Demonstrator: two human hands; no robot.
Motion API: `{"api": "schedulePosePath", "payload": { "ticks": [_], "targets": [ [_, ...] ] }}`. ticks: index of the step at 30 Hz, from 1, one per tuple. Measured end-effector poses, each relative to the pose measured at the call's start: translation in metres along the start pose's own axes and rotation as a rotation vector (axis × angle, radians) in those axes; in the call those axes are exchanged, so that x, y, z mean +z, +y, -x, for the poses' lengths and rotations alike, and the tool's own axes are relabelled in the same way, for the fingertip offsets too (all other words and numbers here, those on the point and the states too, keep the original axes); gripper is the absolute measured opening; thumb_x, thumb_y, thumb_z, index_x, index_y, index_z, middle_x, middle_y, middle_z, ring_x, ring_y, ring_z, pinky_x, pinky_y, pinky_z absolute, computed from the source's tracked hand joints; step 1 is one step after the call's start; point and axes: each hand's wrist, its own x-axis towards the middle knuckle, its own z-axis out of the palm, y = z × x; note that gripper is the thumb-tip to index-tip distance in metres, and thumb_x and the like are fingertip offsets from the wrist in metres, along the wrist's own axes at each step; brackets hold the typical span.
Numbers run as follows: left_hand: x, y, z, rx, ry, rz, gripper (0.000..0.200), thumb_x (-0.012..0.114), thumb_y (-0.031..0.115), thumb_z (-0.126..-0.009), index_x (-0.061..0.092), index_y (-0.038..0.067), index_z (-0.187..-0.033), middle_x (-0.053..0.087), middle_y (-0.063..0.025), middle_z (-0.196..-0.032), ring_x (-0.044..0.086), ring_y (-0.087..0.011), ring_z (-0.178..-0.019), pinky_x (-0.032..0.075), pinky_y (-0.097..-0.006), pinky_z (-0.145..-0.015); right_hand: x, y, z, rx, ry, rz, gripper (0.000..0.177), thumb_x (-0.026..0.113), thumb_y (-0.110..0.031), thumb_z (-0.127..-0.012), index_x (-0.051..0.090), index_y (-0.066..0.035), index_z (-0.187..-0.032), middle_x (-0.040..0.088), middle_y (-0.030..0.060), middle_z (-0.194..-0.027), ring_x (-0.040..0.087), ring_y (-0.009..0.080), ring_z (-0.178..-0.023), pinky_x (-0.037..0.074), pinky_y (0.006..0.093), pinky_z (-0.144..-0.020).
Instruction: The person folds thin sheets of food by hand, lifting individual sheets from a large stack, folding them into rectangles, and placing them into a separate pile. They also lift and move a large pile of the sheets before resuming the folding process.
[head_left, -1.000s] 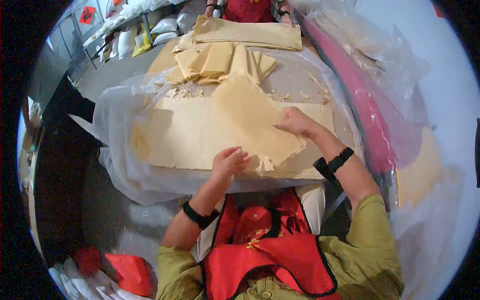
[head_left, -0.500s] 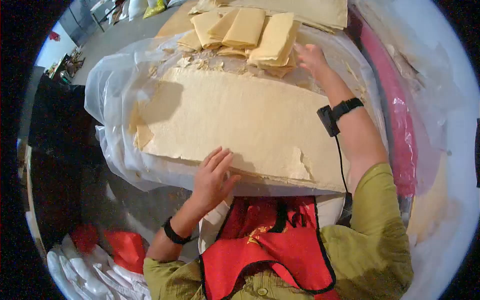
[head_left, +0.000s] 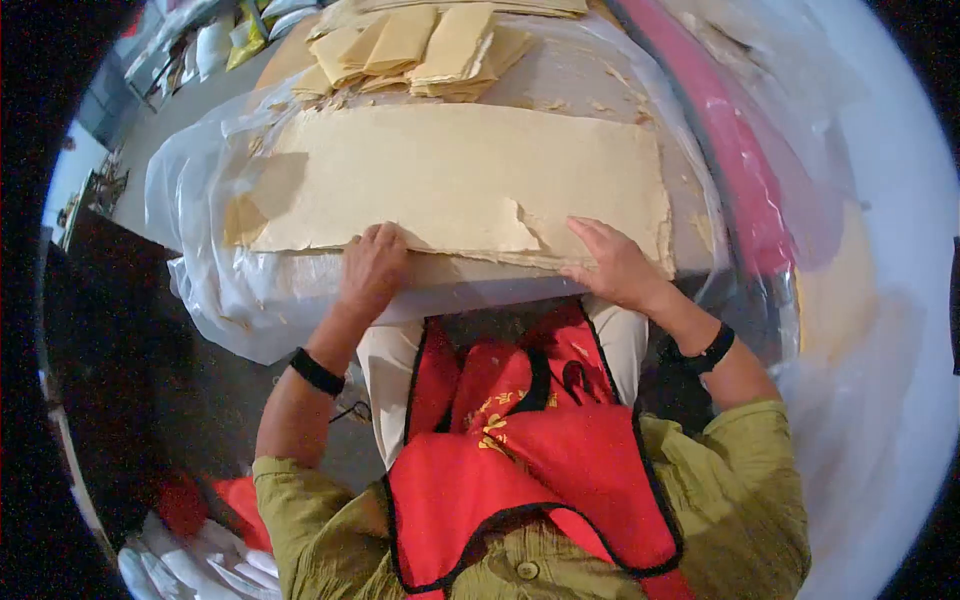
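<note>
A wide stack of thin pale yellow sheets [head_left: 450, 170] lies flat in front of me, with ragged edges and a torn flap near the front right. My left hand [head_left: 376, 268] is at its near edge, fingers bent over the rim and thumb hidden. Farther right along the same edge, my right hand [head_left: 610, 262] rests with its fingers stretched over the top and its thumb apart near the rim. Beyond the stack, several folded yellow bundles [head_left: 455, 45] lie in a heap.
Clear plastic sheeting [head_left: 200, 200] wraps the work surface and hangs over its left side. A pink plastic-covered strip [head_left: 735, 150] runs along the right. Sheet scraps [head_left: 555, 103] are scattered behind the stack. White and red bags [head_left: 200, 555] lie on the floor at lower left.
My right hand has come back from beside the folded bundles to the stack's near edge. My left hand has bent its fingers over that edge. The view has shifted.
</note>
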Motion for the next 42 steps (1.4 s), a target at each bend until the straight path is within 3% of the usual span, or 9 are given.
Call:
{"api": "schedulePosePath", "payload": {
  "ticks": [5,13,15,20,23,27,31,34,42],
  "targets": [
    [-0.014,-0.014,-0.013,0.009,0.116,-0.021,0.003,0.048,0.007,-0.072,0.050,0.007,-0.075,0.053,-0.0081,-0.075,0.053,-0.0245,-0.075,0.041,-0.0382,-0.064,0.010,-0.004,0.018,-0.048,0.101,0.323,0.064,0.063,-0.030,-0.072,0.038,0.002,-0.122,0.042,0.0178,-0.124,0.040,0.0321,-0.114,0.033,0.0389,-0.094],
    [-0.048,-0.008,-0.026,-0.026,0.459,0.076,0.007,0.051,0.006,-0.071,0.055,0.005,-0.077,0.057,-0.0116,-0.085,0.055,-0.0284,-0.080,0.044,-0.0385,-0.068,-0.024,0.020,-0.027,-0.004,0.158,0.387,0.020,0.048,-0.005,-0.071,0.052,-0.007,-0.091,0.059,0.0137,-0.081,0.057,0.0325,-0.075,0.045,0.0428,-0.063],
    [-0.055,0.013,-0.013,-0.088,0.531,0.347,0.011,0.059,0.014,-0.074,0.058,0.004,-0.078,0.059,-0.0123,-0.083,0.057,-0.0280,-0.075,0.045,-0.0363,-0.065,-0.038,0.023,-0.033,-0.036,0.178,0.423,0.018,0.047,-0.004,-0.070,0.053,-0.008,-0.086,0.059,0.0138,-0.076,0.057,0.0332,-0.072,0.045,0.0432,-0.061],
    [-0.028,0.028,0.017,-0.844,-0.280,1.732,0.047,0.055,0.048,-0.079,0.055,0.005,-0.100,0.058,-0.0132,-0.086,0.058,-0.0241,-0.066,0.049,-0.0352,-0.063,-0.067,0.026,-0.042,0.003,0.042,0.493,0.018,0.047,-0.004,-0.070,0.057,-0.008,-0.084,0.059,0.0157,-0.076,0.057,0.0337,-0.075,0.045,0.0419,-0.063],
    [-0.013,0.025,0.018,-1.202,0.016,2.320,0.065,0.051,0.057,-0.076,0.043,0.006,-0.115,0.051,-0.0166,-0.105,0.057,-0.0286,-0.080,0.048,-0.0406,-0.072,-0.080,0.020,-0.040,-0.024,0.026,0.480,0.022,0.047,-0.003,-0.070,0.058,-0.009,-0.088,0.059,0.0162,-0.078,0.057,0.0339,-0.076,0.045,0.0420,-0.064],
    [-0.021,-0.004,0.008,-0.869,0.470,2.413,0.064,0.049,0.049,-0.081,0.033,0.004,-0.124,0.043,-0.0224,-0.118,0.045,-0.0365,-0.107,0.041,-0.0492,-0.086,-0.077,0.019,-0.021,-0.052,0.058,0.444,0.023,0.046,-0.003,-0.071,0.058,-0.008,-0.090,0.059,0.0160,-0.079,0.057,0.0339,-0.076,0.045,0.0417,-0.064],
    [0.054,-0.047,0.011,-1.151,0.510,2.321,0.023,0.051,0.011,-0.081,0.048,0.005,-0.102,0.054,-0.0089,-0.091,0.055,-0.0261,-0.082,0.047,-0.0407,-0.067,-0.057,0.022,-0.004,-0.015,-0.006,0.451,0.024,0.046,-0.002,-0.070,0.058,-0.007,-0.091,0.060,0.0155,-0.083,0.058,0.0328,-0.078,0.046,0.0405,-0.066],
    [0.074,-0.054,0.006,-1.225,0.607,2.214,0.024,0.055,0.005,-0.077,0.049,0.004,-0.100,0.054,-0.0080,-0.088,0.055,-0.0234,-0.079,0.047,-0.0386,-0.062,-0.051,0.028,0.002,-0.039,0.069,0.410,0.027,0.046,0.000,-0.070,0.058,-0.006,-0.093,0.060,0.0151,-0.088,0.058,0.0312,-0.081,0.047,0.0389,-0.069],
    [-0.020,-0.023,-0.017,-0.906,0.779,1.977,0.033,0.055,-0.004,-0.072,0.047,0.005,-0.102,0.052,-0.0057,-0.093,0.054,-0.0178,-0.081,0.047,-0.0301,-0.063,-0.093,0.023,0.006,-0.150,0.517,0.464,0.030,0.046,-0.002,-0.072,0.056,-0.003,-0.100,0.060,0.0150,-0.099,0.058,0.0298,-0.091,0.046,0.0374,-0.079]
  ]
}}
